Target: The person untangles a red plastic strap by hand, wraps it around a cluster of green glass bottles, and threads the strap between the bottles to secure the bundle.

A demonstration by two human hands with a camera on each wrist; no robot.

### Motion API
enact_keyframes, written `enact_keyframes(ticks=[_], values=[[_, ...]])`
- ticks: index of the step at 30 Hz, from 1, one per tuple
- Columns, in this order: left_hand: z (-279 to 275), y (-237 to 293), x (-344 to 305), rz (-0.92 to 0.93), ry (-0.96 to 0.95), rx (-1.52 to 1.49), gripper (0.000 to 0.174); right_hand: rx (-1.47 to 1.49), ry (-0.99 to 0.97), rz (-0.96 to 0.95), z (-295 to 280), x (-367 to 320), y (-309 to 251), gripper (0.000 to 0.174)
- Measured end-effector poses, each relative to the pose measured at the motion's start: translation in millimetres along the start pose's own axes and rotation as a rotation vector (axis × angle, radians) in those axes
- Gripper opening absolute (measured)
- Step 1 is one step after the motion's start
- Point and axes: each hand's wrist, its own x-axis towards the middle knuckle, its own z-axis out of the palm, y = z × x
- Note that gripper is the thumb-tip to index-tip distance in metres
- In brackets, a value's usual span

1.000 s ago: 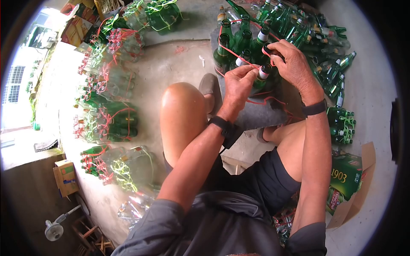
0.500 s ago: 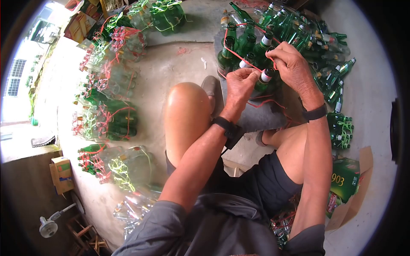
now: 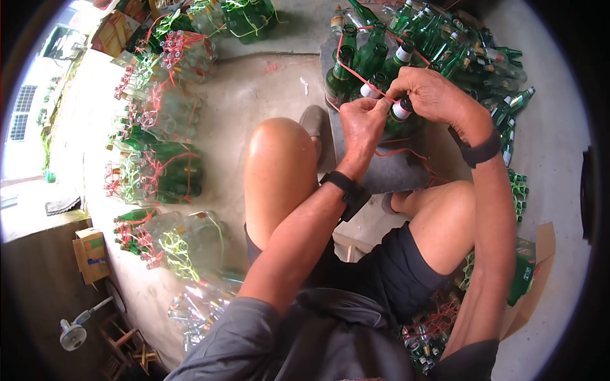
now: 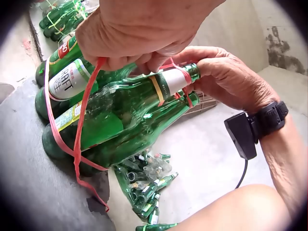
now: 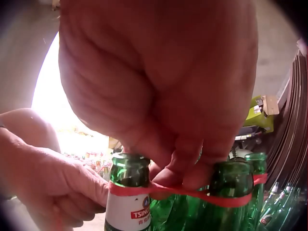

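Green glass bottles (image 3: 342, 75) stand bunched upright on a dark grey slab (image 3: 384, 174), with red plastic string (image 4: 86, 96) running round their bodies and necks. At the near bottle, which has a white neck label (image 5: 126, 211), my left hand (image 3: 363, 124) pinches the string, and a loose tail hangs below it in the left wrist view. My right hand (image 3: 438, 95) bends over the bottle tops, its curled fingers pinching the string between two necks. In the right wrist view the string lies against both necks, just below the mouths. Part of the right fingertips is hidden behind the string.
Loose green bottles (image 3: 438, 41) lie piled beyond the slab to the right. Tied bundles of bottles (image 3: 181, 171) line the floor at left. An opened carton (image 3: 534, 279) stands at lower right, and a fan (image 3: 73, 334) at lower left. My knee (image 3: 276, 152) is beside the slab.
My right hand has moved left and down, close to the left hand, with its wrist swung outward and elbow farther right. The left hand stays by the near bottle, pinching the string.
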Motion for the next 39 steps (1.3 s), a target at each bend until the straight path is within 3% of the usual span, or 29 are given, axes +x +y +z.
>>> enact_keyframes(ticks=[1, 4, 8, 10, 17, 20, 23, 25, 29, 32, 34, 39], values=[[0.7, 1.0, -0.3, -0.006, 0.015, 0.012, 0.033, 0.017, -0.105, 0.060, -4.9, 2.5, -3.2, 0.025], [0.6, 0.4, 0.4, -0.014, 0.034, 0.033, 0.034, 0.069, -0.186, 0.094, -10.6, 9.3, -3.6, 0.029], [2.6, -1.2, 2.0, -0.041, 0.081, 0.068, 0.036, -0.063, -0.212, 0.041, -14.0, 15.7, -4.5, 0.030], [2.4, -4.2, 3.2, -0.034, 0.090, 0.072, 0.036, 0.046, -0.323, 0.236, -17.7, 18.3, -14.1, 0.032], [7.8, -8.6, 5.3, -0.069, 0.166, 0.083, 0.031, 0.046, -0.323, 0.183, -18.1, 18.1, -17.4, 0.033], [8.9, -11.2, 5.9, -0.056, 0.178, 0.078, 0.031, 0.007, -0.411, 0.173, -16.9, 20.7, -16.7, 0.031], [8.8, -12.2, 6.0, -0.061, 0.165, 0.083, 0.032, -0.086, -0.393, 0.198, -8.3, 19.0, -13.9, 0.024], [7.9, -12.1, 5.8, -0.051, 0.155, 0.066, 0.032, -0.178, -0.300, 0.004, -6.4, 16.1, -9.2, 0.020], [8.4, -14.6, 4.6, -0.030, 0.138, 0.055, 0.035, -0.251, -0.246, -0.063, -2.6, 9.0, -12.4, 0.016], [8.7, -14.0, 4.8, -0.041, 0.131, 0.072, 0.038, -0.333, -0.101, -0.116, 1.7, 2.3, -22.2, 0.013], [9.5, -13.2, 3.8, -0.030, 0.130, 0.066, 0.039, -0.572, 0.026, -0.179, 2.7, -0.8, -28.9, 0.012], [11.0, -11.2, 1.7, -0.023, 0.113, 0.062, 0.043, -0.680, 0.026, -0.139, -0.7, -4.6, -35.5, 0.016]])
